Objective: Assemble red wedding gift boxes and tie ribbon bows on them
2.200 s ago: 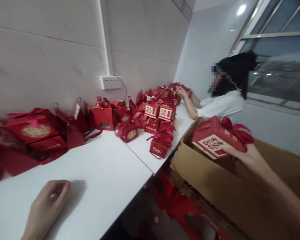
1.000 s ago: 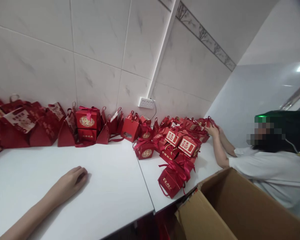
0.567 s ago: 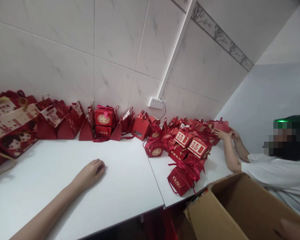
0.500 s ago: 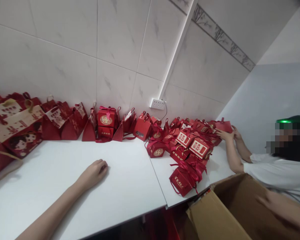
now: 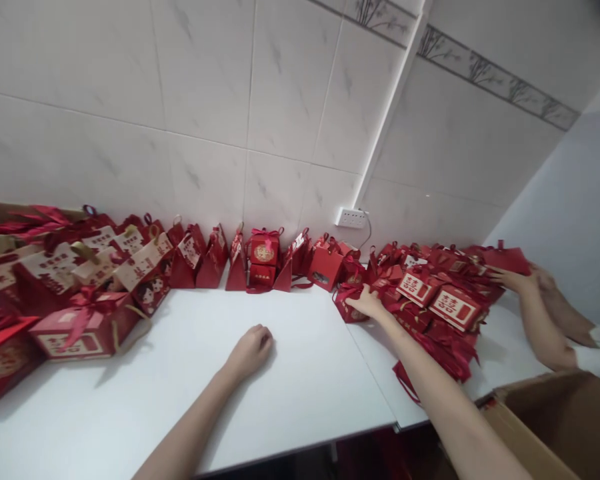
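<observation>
My left hand (image 5: 251, 351) rests on the white table (image 5: 290, 393) with its fingers curled in and nothing visible in them. My right hand (image 5: 369, 303) reaches across to a small red gift box (image 5: 349, 308) with a ribbon, and its thumb and fingers close on the top of it. Right beside that hand lies a pile of red gift boxes, two of them with cream double-happiness labels, one label box (image 5: 455, 307) at the front. My right forearm covers part of a ribboned box (image 5: 445, 357) near the table edge.
Red and cream gift boxes (image 5: 95, 323) crowd the left side. A row of upright boxes (image 5: 265, 257) lines the wall below a socket strip (image 5: 351, 217). At right, a co-worker's hands (image 5: 525, 283) hold a red box (image 5: 505, 259) above an open cardboard carton (image 5: 555, 407).
My right hand has moved from over the carton to the small red gift box. The view has swung left, showing more boxes there. My left hand stays curled on the table.
</observation>
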The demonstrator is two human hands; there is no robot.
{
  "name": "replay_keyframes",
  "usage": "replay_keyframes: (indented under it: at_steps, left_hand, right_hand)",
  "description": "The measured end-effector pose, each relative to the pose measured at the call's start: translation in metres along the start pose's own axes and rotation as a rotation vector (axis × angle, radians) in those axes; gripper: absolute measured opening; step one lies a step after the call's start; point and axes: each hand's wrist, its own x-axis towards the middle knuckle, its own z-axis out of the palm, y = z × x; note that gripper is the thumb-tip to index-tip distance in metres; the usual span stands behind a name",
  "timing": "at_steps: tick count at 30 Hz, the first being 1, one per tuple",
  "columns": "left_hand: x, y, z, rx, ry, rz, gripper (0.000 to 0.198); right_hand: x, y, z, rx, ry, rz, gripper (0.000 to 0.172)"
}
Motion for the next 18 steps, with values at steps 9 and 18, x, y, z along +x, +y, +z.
replay_keyframes:
  at_steps: [9, 18]
  left_hand:
    - [0.016, -0.022, -0.001, -0.342, 0.436, -0.303, 0.03]
    - [0.012, -0.019, -0.022, -0.438, 0.573, -0.333, 0.022]
  right_hand:
    - [-0.055, -0.085, 0.029, 0.344, 0.086, -0.552, 0.091]
    - [-0.076, -0.112, 0.055, 0.505, -0.248, -0.403, 0.055]
